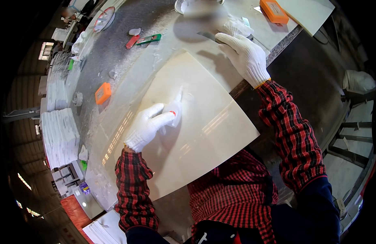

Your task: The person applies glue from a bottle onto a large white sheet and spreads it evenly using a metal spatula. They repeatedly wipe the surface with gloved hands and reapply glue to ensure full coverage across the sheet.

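My left hand (145, 126), in a white knit glove, is closed around a translucent squeeze bottle (175, 110) with a narrow pointed nozzle. The bottle is tilted over a large glossy cream tile (196, 138), its nozzle tip close to the tile's surface. My right hand (247, 57), gloved the same way, is stretched out past the tile's far right edge. Its fingers reach forward and look apart, with nothing visible in them. Just beyond them lies a crumpled white thing (236, 27), perhaps a glove or cloth. A blurred patch hides what is beside it.
An orange case (274, 11) lies at the far right, another orange box (102, 93) on the left. A green cutter-like tool (149, 39) and a red piece (132, 42) lie on the dusty table (127, 69). Stacked white slabs (60, 136) stand at left.
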Tool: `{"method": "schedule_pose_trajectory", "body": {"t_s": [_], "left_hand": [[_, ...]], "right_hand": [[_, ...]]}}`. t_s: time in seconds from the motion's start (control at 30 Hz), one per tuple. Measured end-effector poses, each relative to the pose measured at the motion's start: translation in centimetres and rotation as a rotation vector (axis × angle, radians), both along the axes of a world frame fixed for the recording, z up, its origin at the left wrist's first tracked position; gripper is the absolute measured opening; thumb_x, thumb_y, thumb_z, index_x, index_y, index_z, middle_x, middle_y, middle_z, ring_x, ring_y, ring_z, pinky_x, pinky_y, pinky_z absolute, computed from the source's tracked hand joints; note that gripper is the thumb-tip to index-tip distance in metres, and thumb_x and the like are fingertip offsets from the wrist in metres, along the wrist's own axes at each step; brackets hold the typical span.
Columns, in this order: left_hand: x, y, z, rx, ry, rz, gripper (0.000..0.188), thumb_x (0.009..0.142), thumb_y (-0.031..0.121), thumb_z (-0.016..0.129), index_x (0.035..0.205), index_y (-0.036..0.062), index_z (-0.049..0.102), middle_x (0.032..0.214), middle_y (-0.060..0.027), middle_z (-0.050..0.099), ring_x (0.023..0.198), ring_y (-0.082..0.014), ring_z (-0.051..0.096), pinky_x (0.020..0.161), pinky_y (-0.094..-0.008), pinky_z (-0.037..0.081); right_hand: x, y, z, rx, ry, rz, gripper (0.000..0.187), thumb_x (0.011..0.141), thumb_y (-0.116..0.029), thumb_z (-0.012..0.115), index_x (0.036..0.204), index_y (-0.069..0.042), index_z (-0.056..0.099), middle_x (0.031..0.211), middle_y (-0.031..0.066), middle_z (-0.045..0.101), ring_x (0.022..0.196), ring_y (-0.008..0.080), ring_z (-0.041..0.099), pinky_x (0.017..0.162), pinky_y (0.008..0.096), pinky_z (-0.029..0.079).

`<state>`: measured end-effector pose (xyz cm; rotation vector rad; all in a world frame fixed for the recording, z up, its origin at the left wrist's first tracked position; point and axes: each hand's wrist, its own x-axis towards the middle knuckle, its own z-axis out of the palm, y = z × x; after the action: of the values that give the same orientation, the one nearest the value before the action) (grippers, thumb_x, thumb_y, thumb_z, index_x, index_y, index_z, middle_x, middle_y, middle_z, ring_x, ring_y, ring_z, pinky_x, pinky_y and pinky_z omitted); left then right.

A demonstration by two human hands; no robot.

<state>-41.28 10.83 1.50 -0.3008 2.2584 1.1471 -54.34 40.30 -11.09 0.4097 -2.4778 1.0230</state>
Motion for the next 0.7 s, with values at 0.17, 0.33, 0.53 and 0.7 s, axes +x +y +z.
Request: {"method": "schedule_pose_trajectory", "body": {"t_s": [0.17, 0.33, 0.53, 0.7], "left_hand": [[-0.18, 0.04, 0.17, 0.007, -0.006, 0.0, 0.027, 0.095, 0.032, 0.067, 0.101, 0.0063, 0.072, 0.086, -0.0001, 0.067, 0.07, -0.0084, 0.058, 0.068, -0.0253, 0.04], [-0.5, -0.33, -0.1, 0.005, -0.006, -0.012, 0.027, 0.094, 0.031, 0.067, 0.097, 0.0042, 0.073, 0.086, -0.0013, 0.068, 0.069, -0.0087, 0.057, 0.066, -0.0263, 0.045], [-0.59, -0.53, -0.55, 0.016, -0.004, -0.007, 0.028, 0.095, 0.032, 0.067, 0.092, 0.0044, 0.07, 0.083, -0.001, 0.065, 0.068, -0.0087, 0.057, 0.065, -0.0269, 0.044], [-0.5, -0.44, -0.61, 0.026, 0.0, 0.011, 0.029, 0.095, 0.032, 0.067, 0.091, 0.0043, 0.07, 0.081, -0.0009, 0.064, 0.068, -0.0088, 0.056, 0.065, -0.0269, 0.044]], "right_hand": [[0.11, -0.16, 0.33, -0.034, 0.035, 0.023, 0.031, 0.099, -0.027, 0.068, 0.127, -0.016, 0.073, 0.093, 0.0076, 0.074, 0.085, 0.0248, 0.071, 0.078, 0.0336, 0.055], [0.09, -0.28, 0.41, -0.082, 0.081, 0.027, 0.028, 0.095, -0.03, 0.07, 0.12, -0.019, 0.074, 0.103, 0.0103, 0.075, 0.092, 0.0326, 0.072, 0.079, 0.0405, 0.057], [0.1, -0.28, 0.49, -0.065, 0.059, 0.021, 0.028, 0.095, -0.03, 0.07, 0.12, -0.02, 0.074, 0.103, 0.0103, 0.075, 0.092, 0.0325, 0.072, 0.079, 0.0406, 0.058], [0.21, -0.35, 0.51, -0.055, 0.035, 0.014, 0.028, 0.096, -0.032, 0.069, 0.121, -0.02, 0.074, 0.104, 0.0102, 0.075, 0.092, 0.0326, 0.072, 0.079, 0.0405, 0.058]]}}
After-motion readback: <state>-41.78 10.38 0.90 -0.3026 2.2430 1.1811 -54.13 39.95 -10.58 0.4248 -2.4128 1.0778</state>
